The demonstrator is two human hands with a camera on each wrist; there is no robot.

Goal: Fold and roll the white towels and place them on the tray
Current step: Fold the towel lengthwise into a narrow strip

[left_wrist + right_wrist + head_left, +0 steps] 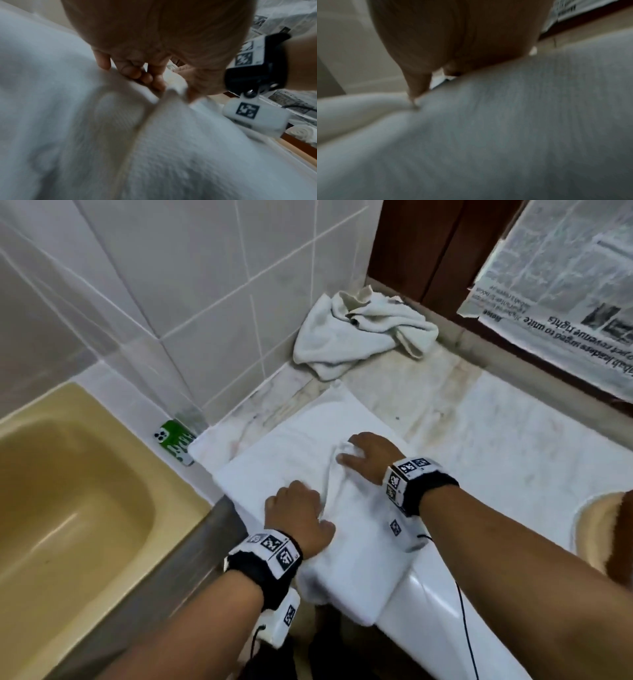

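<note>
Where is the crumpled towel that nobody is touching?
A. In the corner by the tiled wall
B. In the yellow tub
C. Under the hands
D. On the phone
A: the crumpled towel lies bunched in the corner against the tiled wall, apart from both hands, which are on the flat towel.

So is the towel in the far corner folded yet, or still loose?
Loose: the corner towel lies crumpled in a heap against the tiled wall, with no flat folds or roll.
</note>
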